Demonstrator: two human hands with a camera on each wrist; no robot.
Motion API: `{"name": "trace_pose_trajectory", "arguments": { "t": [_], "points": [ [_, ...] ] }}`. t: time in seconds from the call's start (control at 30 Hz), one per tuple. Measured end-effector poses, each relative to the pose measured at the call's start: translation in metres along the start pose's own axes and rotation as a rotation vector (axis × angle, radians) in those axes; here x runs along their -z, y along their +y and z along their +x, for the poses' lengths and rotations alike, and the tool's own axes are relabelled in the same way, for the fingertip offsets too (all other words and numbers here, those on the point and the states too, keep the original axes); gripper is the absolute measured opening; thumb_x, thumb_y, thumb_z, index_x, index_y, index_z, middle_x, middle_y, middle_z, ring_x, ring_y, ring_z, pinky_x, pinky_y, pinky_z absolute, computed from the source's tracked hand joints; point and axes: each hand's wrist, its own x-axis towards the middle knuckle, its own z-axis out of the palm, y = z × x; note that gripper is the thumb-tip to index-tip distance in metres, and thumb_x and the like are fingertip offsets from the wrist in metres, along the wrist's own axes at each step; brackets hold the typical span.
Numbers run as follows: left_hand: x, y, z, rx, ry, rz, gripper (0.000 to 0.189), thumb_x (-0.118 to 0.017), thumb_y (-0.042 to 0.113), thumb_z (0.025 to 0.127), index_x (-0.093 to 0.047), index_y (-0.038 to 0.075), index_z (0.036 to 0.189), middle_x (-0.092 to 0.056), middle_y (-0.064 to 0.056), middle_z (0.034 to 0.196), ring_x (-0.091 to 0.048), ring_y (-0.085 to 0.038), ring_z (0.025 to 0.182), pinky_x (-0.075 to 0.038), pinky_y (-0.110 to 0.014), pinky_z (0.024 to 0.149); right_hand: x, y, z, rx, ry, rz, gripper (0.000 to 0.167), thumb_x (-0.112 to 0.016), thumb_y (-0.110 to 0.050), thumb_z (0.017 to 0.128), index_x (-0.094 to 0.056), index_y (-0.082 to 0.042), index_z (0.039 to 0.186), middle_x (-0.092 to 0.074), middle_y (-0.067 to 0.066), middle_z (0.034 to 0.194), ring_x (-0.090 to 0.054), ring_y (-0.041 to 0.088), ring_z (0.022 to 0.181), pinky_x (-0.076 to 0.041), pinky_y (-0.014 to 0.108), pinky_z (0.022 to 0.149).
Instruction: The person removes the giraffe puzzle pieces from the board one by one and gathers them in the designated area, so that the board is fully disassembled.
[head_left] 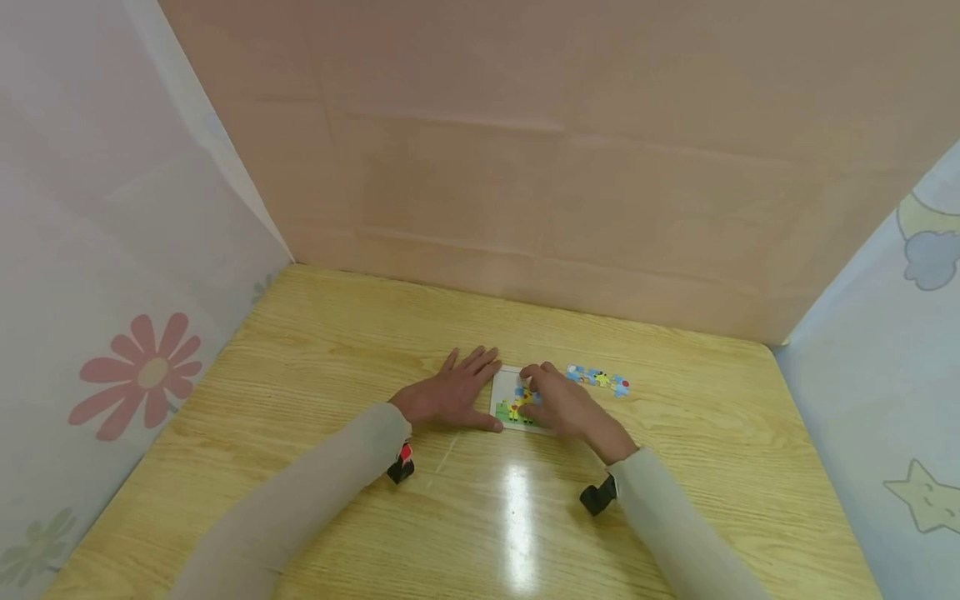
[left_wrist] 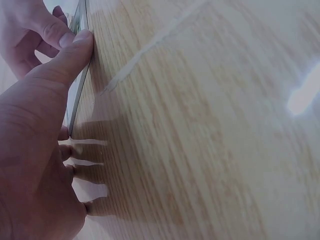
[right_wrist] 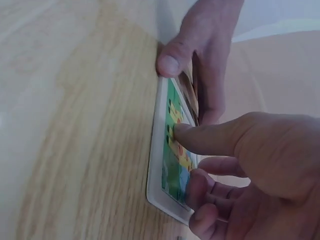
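Note:
A small puzzle board (head_left: pixel 504 385) with a white frame lies on the table between my hands. Inside its frame are picture pieces in green, yellow and blue, seen closer as the puzzle picture (right_wrist: pixel 173 172) in the right wrist view. My left hand (head_left: pixel 453 393) rests flat at the board's left side, fingers spread, thumb on the near corner. Over the board's right part is my right hand (head_left: pixel 564 404). Its thumb (right_wrist: pixel 210 137) touches the pieces, with the other fingers bent loosely at the far side; no piece shows between them. This hand hides part of the picture.
Right of the board lies a strip of joined puzzle pieces (head_left: pixel 598 379), blue with yellow and red. The wooden table (head_left: pixel 675 500) meets a brown wall covering (head_left: pixel 487 167) at the back, with patterned white sheets (head_left: pixel 150 250) on both sides.

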Motion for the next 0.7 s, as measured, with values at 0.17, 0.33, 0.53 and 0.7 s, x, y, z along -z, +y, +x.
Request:
{"name": "trace_pose_trajectory", "arguments": {
  "t": [0.17,0.33,0.53,0.7],
  "points": [
    [0.0018,0.0018,-0.0018,0.005,-0.001,-0.014,0.108,-0.062,0.073,0.097,-0.016,0.011,0.173,-0.001,-0.007,0.183,0.003,-0.031,0.171,-0.001,-0.066,0.135,0.0028,0.0027,0.0027,-0.004,-0.037,0.059,0.054,-0.078,-0.023,0.100,-0.057,-0.004,0.145,-0.061,0.016,0.130,-0.067,0.029,0.115,-0.059,0.047,0.095],
    [0.0012,0.0012,-0.0012,0.013,-0.002,-0.010,0.109,-0.061,0.074,0.097,-0.015,0.012,0.173,0.000,-0.006,0.183,0.003,-0.030,0.171,0.000,-0.065,0.135,0.0018,0.0049,0.0026,0.014,-0.015,0.078,0.048,-0.079,-0.023,0.099,-0.061,-0.002,0.138,-0.062,0.015,0.127,-0.065,0.028,0.114,-0.058,0.047,0.097],
    [0.0003,-0.0001,0.0000,0.015,-0.003,-0.019,0.110,-0.061,0.075,0.096,-0.015,0.012,0.173,0.001,-0.005,0.183,0.003,-0.030,0.171,0.000,-0.064,0.136,0.0014,0.0054,0.0009,0.026,0.011,0.103,0.045,-0.079,-0.022,0.098,-0.063,-0.003,0.135,-0.062,0.015,0.129,-0.065,0.030,0.118,-0.058,0.050,0.100],
    [0.0003,-0.0004,0.0005,0.015,-0.003,-0.026,0.110,-0.061,0.075,0.096,-0.015,0.012,0.173,0.001,-0.006,0.183,0.003,-0.030,0.171,0.000,-0.064,0.136,-0.0017,0.0076,0.0018,0.036,0.035,0.118,0.044,-0.080,-0.020,0.097,-0.063,-0.004,0.134,-0.064,0.013,0.131,-0.065,0.031,0.121,-0.057,0.051,0.102]
  ]
}}
